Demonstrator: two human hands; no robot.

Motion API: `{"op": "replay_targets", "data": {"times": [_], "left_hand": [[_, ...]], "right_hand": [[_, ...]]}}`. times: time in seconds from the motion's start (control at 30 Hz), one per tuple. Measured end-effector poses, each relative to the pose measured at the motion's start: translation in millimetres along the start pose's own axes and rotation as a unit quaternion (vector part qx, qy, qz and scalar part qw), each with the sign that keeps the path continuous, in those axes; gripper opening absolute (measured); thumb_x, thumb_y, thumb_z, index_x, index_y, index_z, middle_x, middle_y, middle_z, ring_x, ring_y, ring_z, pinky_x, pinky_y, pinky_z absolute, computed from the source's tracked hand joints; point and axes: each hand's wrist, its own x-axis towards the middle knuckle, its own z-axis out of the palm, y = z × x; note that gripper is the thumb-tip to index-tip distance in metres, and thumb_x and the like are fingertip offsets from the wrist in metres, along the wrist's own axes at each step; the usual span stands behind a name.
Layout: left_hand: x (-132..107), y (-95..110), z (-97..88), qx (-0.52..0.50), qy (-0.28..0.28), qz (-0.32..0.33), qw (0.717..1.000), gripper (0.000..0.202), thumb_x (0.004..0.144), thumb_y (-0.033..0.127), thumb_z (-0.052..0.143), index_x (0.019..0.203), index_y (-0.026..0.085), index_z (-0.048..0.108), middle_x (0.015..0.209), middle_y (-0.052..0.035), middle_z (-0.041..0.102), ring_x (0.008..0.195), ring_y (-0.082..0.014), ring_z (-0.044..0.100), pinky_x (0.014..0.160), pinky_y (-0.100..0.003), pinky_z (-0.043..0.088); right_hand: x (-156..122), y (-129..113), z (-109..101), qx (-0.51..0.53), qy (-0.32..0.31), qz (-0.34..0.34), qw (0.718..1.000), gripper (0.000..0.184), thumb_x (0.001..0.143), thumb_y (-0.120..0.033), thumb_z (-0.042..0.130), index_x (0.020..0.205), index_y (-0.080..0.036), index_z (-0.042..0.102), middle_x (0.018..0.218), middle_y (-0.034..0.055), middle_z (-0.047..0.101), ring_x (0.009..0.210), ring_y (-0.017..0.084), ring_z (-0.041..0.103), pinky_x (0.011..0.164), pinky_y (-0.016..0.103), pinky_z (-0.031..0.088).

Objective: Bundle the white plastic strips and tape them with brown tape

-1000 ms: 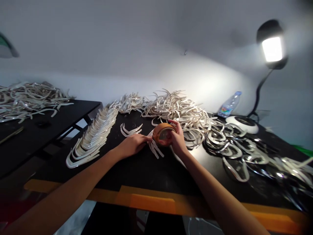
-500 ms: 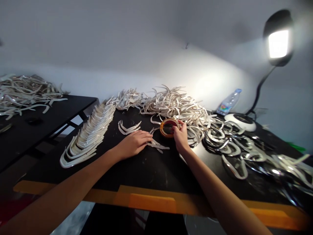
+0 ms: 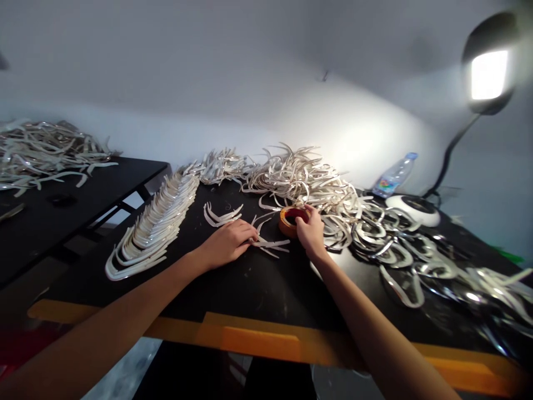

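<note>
My left hand lies palm down on the black table, its fingertips pressed on a small bunch of curved pale strips. My right hand grips the near rim of a brown tape roll, which rests flat on the table just past the bunch. Behind the roll sprawls a big loose heap of the same curved strips.
A neat fanned row of strips runs along the table's left. Shiny curved pieces cover the right side. A water bottle, a white lamp base and a lit lamp stand far right. Another black table at left holds more strips.
My right hand lowered the tape roll from an upright, lifted pose to flat on the table, a little farther away. My left hand stayed on the bunch of strips.
</note>
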Motion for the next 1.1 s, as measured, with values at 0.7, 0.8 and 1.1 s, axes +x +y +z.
{"op": "replay_targets", "data": {"times": [0.7, 0.8, 1.1], "left_hand": [[-1, -16, 13.8, 0.023, 0.041, -0.147, 0.988, 0.024, 0.095, 0.029, 0.069, 0.117, 0.019, 0.07, 0.117, -0.0094, 0.07, 0.117, -0.0296, 0.064, 0.105, -0.047, 0.05], [0, -15, 14.2, -0.014, 0.058, -0.147, 0.987, 0.021, 0.099, 0.032, 0.063, 0.112, 0.019, 0.073, 0.113, -0.0093, 0.071, 0.112, -0.0285, 0.065, 0.102, -0.045, 0.05], [9, -4, 14.8, -0.517, 0.122, -0.261, 0.806, 0.036, 0.091, 0.05, 0.073, 0.103, 0.016, 0.074, 0.101, -0.0059, 0.073, 0.095, -0.0211, 0.068, 0.08, -0.031, 0.056]], "right_hand": [[-52, -80, -1, -0.182, -0.317, -0.254, 0.895, 0.012, 0.095, -0.03, 0.071, 0.102, -0.02, 0.072, 0.103, 0.0092, 0.07, 0.098, 0.027, 0.06, 0.083, 0.039, 0.042], [-54, -82, 0, -0.173, -0.324, -0.228, 0.902, 0.005, 0.097, -0.023, 0.068, 0.096, -0.019, 0.066, 0.104, 0.009, 0.07, 0.096, 0.026, 0.061, 0.08, 0.036, 0.042], [-52, -84, 1, 0.013, -0.272, -0.203, 0.94, 0.008, 0.106, -0.027, 0.054, 0.102, -0.022, 0.058, 0.095, 0.0049, 0.07, 0.085, 0.021, 0.063, 0.078, 0.032, 0.042]]}}
